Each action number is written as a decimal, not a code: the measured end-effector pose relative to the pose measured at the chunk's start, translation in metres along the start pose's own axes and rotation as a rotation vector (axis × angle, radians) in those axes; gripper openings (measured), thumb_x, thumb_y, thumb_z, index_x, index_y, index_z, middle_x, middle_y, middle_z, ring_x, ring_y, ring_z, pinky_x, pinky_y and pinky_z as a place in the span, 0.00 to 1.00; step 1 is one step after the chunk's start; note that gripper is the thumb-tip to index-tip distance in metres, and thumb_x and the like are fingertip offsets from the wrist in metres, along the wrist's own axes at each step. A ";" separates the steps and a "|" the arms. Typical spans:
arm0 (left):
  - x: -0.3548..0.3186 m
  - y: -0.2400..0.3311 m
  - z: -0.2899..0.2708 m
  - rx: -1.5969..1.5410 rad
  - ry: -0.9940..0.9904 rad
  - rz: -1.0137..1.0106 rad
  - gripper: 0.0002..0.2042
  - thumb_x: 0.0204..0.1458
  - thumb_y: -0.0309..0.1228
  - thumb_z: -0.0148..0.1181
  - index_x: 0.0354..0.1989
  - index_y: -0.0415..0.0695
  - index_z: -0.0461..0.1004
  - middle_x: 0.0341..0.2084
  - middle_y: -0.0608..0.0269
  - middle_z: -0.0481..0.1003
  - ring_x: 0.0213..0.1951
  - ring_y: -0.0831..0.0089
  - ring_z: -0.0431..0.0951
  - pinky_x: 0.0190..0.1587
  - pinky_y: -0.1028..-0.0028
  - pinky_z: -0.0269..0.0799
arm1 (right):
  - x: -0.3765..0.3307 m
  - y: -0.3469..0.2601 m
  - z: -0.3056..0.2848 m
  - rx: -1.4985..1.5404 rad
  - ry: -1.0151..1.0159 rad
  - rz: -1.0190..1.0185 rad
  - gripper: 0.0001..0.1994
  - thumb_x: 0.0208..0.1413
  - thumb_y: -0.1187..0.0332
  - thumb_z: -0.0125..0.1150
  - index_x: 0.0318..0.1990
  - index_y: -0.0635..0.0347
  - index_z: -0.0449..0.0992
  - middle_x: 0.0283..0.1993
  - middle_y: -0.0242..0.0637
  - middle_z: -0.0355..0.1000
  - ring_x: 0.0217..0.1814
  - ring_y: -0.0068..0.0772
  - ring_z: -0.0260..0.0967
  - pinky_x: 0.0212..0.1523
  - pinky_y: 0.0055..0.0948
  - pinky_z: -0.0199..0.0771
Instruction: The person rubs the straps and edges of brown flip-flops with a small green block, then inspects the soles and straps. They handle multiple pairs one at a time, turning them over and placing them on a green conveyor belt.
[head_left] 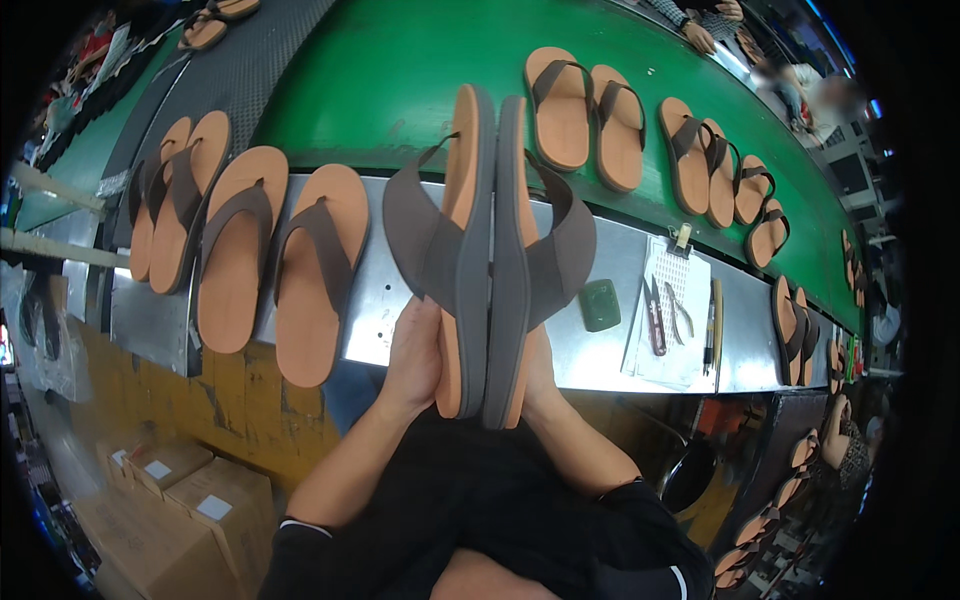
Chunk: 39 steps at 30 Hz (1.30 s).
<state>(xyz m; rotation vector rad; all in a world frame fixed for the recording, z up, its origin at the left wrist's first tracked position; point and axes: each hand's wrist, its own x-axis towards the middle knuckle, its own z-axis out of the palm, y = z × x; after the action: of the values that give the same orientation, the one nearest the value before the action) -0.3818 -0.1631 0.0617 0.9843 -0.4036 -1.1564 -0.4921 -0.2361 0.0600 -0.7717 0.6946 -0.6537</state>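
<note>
I hold a pair of brown thong sandals upright in front of me, pressed together sole to sole. My left hand [412, 350] is closed round the heel part of the left sandal [474, 255]. My right hand [540, 368] grips the heel part of the right sandal [511, 270], its fingers mostly hidden behind it. Both sandals have tan footbeds, dark grey-brown soles and wide dark straps bulging outward. Left of them, another pair, a sandal [310, 345] and its mate [230, 300], rests at the metal bench edge [375, 325].
Sandal pairs lie on the green conveyor belt [400, 70]. On the bench are a green block [600, 305], papers [685, 350], red-handled thread snips [656, 325], pliers [679, 312] and a pen [709, 340]. Cardboard boxes [225, 495] stand lower left. Other people work across the belt.
</note>
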 end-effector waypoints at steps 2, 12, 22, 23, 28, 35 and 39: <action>0.001 0.001 -0.003 0.016 0.001 -0.007 0.20 0.71 0.40 0.38 0.60 0.36 0.65 0.48 0.59 0.75 0.48 0.76 0.77 0.52 0.74 0.73 | -0.001 0.000 0.000 0.021 0.015 0.012 0.21 0.72 0.54 0.39 0.57 0.63 0.66 0.49 0.37 0.71 0.47 0.25 0.73 0.46 0.26 0.77; -0.006 -0.006 0.000 0.035 -0.034 0.047 0.20 0.70 0.41 0.41 0.59 0.38 0.66 0.48 0.61 0.75 0.48 0.77 0.76 0.51 0.75 0.73 | 0.000 0.010 -0.023 -0.165 0.029 -0.126 0.19 0.72 0.60 0.43 0.60 0.65 0.65 0.53 0.37 0.70 0.52 0.27 0.70 0.53 0.28 0.73; -0.005 -0.002 -0.006 -0.060 -0.160 0.017 0.24 0.68 0.43 0.44 0.62 0.35 0.63 0.44 0.54 0.75 0.39 0.72 0.79 0.41 0.75 0.76 | -0.007 -0.007 -0.015 0.165 -0.166 -0.034 0.24 0.69 0.56 0.44 0.63 0.68 0.62 0.44 0.40 0.71 0.43 0.32 0.71 0.49 0.31 0.74; -0.002 -0.002 -0.009 -0.316 -0.318 -0.035 0.25 0.68 0.44 0.44 0.64 0.35 0.61 0.44 0.52 0.75 0.38 0.69 0.79 0.40 0.74 0.76 | -0.006 -0.012 -0.017 0.397 -0.383 -0.029 0.25 0.68 0.54 0.45 0.61 0.67 0.63 0.40 0.40 0.71 0.38 0.32 0.71 0.43 0.31 0.76; 0.020 -0.017 -0.020 -1.016 -0.837 -0.179 0.41 0.58 0.54 0.51 0.65 0.26 0.54 0.43 0.34 0.71 0.37 0.47 0.77 0.29 0.58 0.76 | 0.010 -0.011 -0.027 1.012 -0.836 0.262 0.32 0.61 0.45 0.51 0.57 0.69 0.65 0.28 0.42 0.69 0.22 0.33 0.69 0.20 0.29 0.69; 0.024 -0.027 -0.022 -1.093 -0.951 -0.274 0.39 0.58 0.54 0.52 0.62 0.27 0.57 0.44 0.32 0.71 0.40 0.46 0.77 0.33 0.59 0.77 | 0.021 0.007 -0.041 1.059 -0.992 0.397 0.28 0.59 0.43 0.54 0.44 0.66 0.66 0.27 0.40 0.69 0.20 0.32 0.69 0.19 0.28 0.69; 0.020 -0.024 -0.022 -1.012 -0.815 -0.307 0.37 0.57 0.55 0.52 0.56 0.28 0.61 0.38 0.36 0.73 0.33 0.51 0.78 0.25 0.61 0.75 | 0.025 0.009 -0.041 1.056 -1.068 0.413 0.29 0.58 0.41 0.55 0.43 0.64 0.66 0.29 0.41 0.70 0.21 0.32 0.69 0.22 0.29 0.71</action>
<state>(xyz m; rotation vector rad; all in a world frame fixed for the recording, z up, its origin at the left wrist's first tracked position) -0.3721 -0.1729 0.0267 -0.3552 -0.2354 -1.7521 -0.5060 -0.2657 0.0237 0.0897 -0.4863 -0.0946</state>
